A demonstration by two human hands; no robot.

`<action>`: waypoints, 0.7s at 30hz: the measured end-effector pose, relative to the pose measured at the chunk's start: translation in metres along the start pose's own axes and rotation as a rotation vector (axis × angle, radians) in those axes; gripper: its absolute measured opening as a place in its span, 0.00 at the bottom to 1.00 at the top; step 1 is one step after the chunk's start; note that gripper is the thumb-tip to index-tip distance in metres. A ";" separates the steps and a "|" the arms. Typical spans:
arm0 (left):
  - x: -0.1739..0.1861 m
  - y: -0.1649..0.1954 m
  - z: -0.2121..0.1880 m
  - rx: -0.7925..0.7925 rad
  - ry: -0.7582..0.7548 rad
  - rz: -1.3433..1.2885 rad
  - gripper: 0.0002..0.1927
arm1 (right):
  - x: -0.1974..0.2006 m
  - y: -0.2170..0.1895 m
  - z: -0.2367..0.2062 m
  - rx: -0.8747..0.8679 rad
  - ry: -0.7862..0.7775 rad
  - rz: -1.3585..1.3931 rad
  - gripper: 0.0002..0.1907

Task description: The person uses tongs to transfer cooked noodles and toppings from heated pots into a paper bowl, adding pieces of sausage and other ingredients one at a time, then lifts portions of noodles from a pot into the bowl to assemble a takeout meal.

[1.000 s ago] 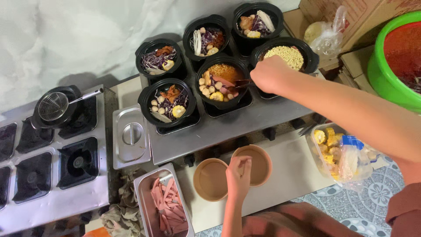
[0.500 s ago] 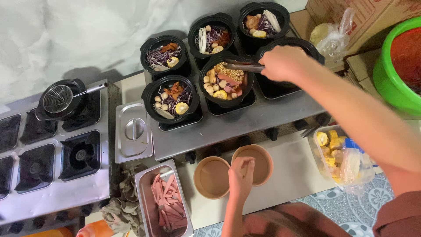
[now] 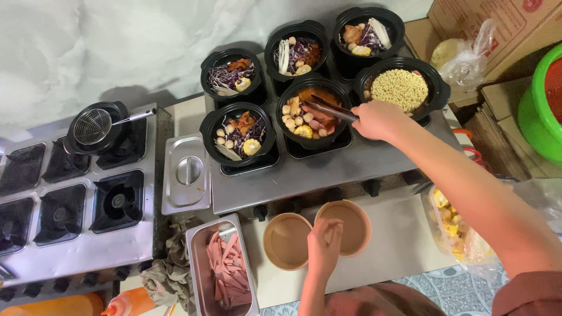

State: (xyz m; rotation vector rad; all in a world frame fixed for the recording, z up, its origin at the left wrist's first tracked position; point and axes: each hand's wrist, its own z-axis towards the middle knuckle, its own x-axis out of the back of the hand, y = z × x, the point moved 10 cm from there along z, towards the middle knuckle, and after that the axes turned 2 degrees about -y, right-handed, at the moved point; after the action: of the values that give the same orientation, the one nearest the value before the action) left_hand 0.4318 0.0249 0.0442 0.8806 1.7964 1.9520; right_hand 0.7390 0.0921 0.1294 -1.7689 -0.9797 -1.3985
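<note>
On the steel surface (image 3: 304, 175) at the middle of the view stand six black pots, and every place below is told from the front centre pot (image 3: 313, 114), which holds broth, round balls, corn and sliced sausage. Left of that pot, well apart, lies a dark multi-burner stove (image 3: 76, 199) with a wire strainer (image 3: 93, 126) resting in a small pot at its back. Far right of it a green tub (image 3: 541, 105) shows at the edge, with cardboard boxes behind. Just right of it sits the noodle pot (image 3: 404, 88); just left, a pot of purple cabbage, corn and balls (image 3: 239, 134); behind it, three more filled pots. Below and left of it lie a lidded steel pan (image 3: 186, 174) and an open steel tray of sausage strips (image 3: 225, 272). Below it stand two brown paper bowls (image 3: 287, 240), side by side. The right hand (image 3: 377, 120) is at the pot's right rim, its fingers closed round metal tongs (image 3: 328, 108) whose tips reach into the broth. The left hand (image 3: 325, 246) rests between the two bowls, its fingers loosely curled, holding nothing I can make out.
</note>
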 end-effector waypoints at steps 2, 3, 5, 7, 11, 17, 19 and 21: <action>-0.001 -0.001 0.001 0.004 -0.001 0.005 0.06 | -0.002 0.000 0.001 -0.020 -0.003 0.007 0.19; -0.002 -0.002 0.001 0.014 0.000 -0.002 0.06 | -0.001 -0.002 0.001 0.000 0.015 0.003 0.18; -0.004 -0.004 0.001 0.033 -0.004 -0.018 0.06 | 0.001 -0.003 -0.002 0.036 0.051 -0.005 0.18; -0.007 0.000 0.000 0.007 -0.010 -0.016 0.05 | 0.001 0.006 -0.007 0.046 0.030 0.024 0.16; -0.006 0.007 -0.001 -0.009 -0.015 0.020 0.06 | 0.005 0.018 -0.022 0.036 0.049 0.080 0.17; -0.008 0.008 0.001 0.016 -0.025 -0.008 0.06 | -0.006 0.005 -0.028 -0.021 0.014 0.018 0.23; -0.008 0.005 0.000 0.020 -0.027 -0.028 0.06 | 0.001 0.006 -0.029 -0.005 0.027 0.035 0.24; -0.006 0.002 -0.002 0.024 -0.021 -0.033 0.06 | 0.008 0.007 -0.035 0.006 0.045 0.067 0.25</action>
State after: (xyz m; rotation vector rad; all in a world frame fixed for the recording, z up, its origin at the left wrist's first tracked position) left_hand 0.4351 0.0189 0.0450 0.8705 1.8149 1.8978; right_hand 0.7295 0.0598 0.1444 -1.7423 -0.8924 -1.3863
